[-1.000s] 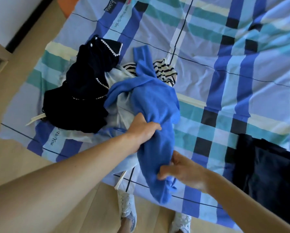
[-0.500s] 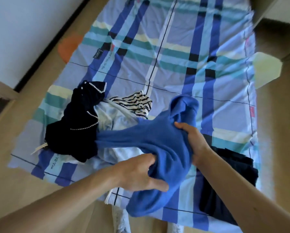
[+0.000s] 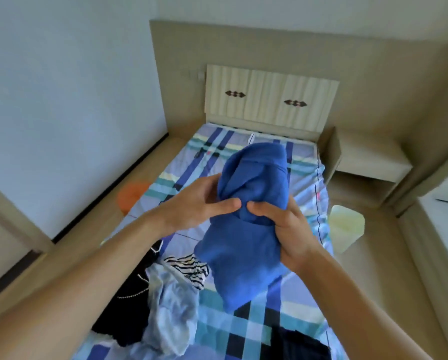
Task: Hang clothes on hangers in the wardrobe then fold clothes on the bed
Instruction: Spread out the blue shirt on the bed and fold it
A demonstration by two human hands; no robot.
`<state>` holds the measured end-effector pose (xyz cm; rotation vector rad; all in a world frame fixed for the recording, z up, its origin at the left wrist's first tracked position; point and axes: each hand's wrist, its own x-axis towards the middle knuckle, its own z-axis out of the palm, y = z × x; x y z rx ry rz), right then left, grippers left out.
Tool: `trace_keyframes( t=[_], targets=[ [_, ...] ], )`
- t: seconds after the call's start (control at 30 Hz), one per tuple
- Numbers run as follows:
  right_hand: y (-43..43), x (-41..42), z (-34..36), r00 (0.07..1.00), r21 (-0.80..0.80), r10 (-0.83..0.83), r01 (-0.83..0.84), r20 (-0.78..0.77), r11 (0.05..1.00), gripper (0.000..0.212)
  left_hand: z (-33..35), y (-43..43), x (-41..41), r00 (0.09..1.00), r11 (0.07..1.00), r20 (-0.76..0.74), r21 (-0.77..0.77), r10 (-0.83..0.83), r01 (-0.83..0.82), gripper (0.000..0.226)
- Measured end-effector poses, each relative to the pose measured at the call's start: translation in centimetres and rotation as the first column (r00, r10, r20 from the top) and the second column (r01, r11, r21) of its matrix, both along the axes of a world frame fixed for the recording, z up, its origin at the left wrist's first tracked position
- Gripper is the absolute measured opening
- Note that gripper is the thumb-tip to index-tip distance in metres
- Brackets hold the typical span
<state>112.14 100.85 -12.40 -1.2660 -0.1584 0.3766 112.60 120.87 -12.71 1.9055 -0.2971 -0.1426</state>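
Note:
A bright blue garment (image 3: 246, 245) hangs bunched in the air above the bed (image 3: 295, 315). My left hand (image 3: 194, 203) grips its left side, thumb pressed on the cloth. Its middle fold is held by my right hand (image 3: 282, 224), whose fingers curl round it. Below on the checked sheet lies a pile: a black garment with pearl trim (image 3: 129, 307), a pale blue shirt (image 3: 173, 313) and a black-and-white striped top (image 3: 189, 268). A dark navy garment (image 3: 298, 344) lies at the bed's near right.
A cream headboard (image 3: 269, 100) stands at the bed's far end with a beige bedside shelf (image 3: 366, 162) to its right. An orange object (image 3: 132, 196) sits on the floor left of the bed, a pale yellow one (image 3: 347, 227) on the right.
Both hands lifted the blue garment off the pile into the air. My head tilted up, so the headboard and walls came into view.

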Motion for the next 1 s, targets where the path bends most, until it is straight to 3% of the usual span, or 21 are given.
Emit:
trace_keyframes(
  t=[0.13, 0.23, 0.3, 0.4, 0.47, 0.63, 0.73, 0.8, 0.9, 0.93, 1.0],
  targets=[
    [-2.5, 0.2, 7.9, 0.977, -0.042, -0.105, 0.114, 0.183, 0.993, 0.03, 7.4, -3.5, 0.3, 0.964, 0.989, 0.233, 0.045, 0.128, -0.142, 0.03],
    [-5.1, 0.9, 12.7, 0.929, -0.07, -0.191, 0.224, 0.318, 0.972, 0.016, 12.6, -5.4, 0.7, 0.898, 0.969, 0.388, 0.043, 0.207, -0.242, 0.017],
    [-6.7, 1.2, 15.3, 0.893, -0.097, -0.206, 0.264, 0.4, 0.96, 0.012, 15.5, -6.2, 0.7, 0.898, 0.969, 0.372, -0.023, 0.236, -0.245, 0.019],
    [-8.7, 1.4, 18.5, 0.839, -0.15, -0.182, 0.296, 0.512, 0.943, 0.034, 19.2, -7.4, 1.0, 0.893, 0.978, 0.398, -0.097, 0.21, -0.187, 0.032],
    [-9.8, 1.1, 20.6, 0.801, -0.177, -0.161, 0.314, 0.576, 0.933, 0.025, 21.7, -8.4, 0.9, 0.878, 0.983, 0.443, -0.117, 0.181, -0.144, 0.033],
    [-11.4, 0.2, 24.6, 0.849, -0.201, 0.038, 0.081, 0.527, 0.976, 0.036, 26.8, -9.4, 1.6, 0.801, 0.996, 0.594, -0.006, 0.072, -0.084, 0.021],
    [-11.9, 0.3, 25.6, 0.842, -0.328, 0.181, -0.005, 0.508, 0.945, 0.047, 29.4, -8.7, 2.2, 0.736, 0.992, 0.676, 0.078, 0.023, -0.103, 0.017],
    [-11.9, 0.5, 25.9, 0.846, -0.483, 0.26, -0.004, 0.465, 0.876, 0.049, 30.8, -8.0, 2.2, 0.708, 0.984, 0.706, 0.129, -0.008, -0.119, 0.013],
    [-11.6, 1.0, 24.7, 0.863, -0.811, 0.344, 0.119, 0.369, 0.572, 0.03, 32.2, -6.9, 1.9, 0.674, 0.964, 0.734, 0.226, -0.076, -0.137, 0.007],
    [-11.6, 1.6, 24.1, 0.871, -0.86, 0.334, 0.17, 0.36, 0.481, 0.027, 32.5, -6.3, 2.0, 0.669, 0.953, 0.737, 0.261, -0.095, -0.152, 0.005],
    [-11.7, 2.8, 22.8, 0.886, -0.878, 0.267, 0.254, 0.379, 0.405, 0.024, 32.9, -5.0, 2.3, 0.664, 0.927, 0.737, 0.327, -0.13, -0.182, 0.017]
  ],
)
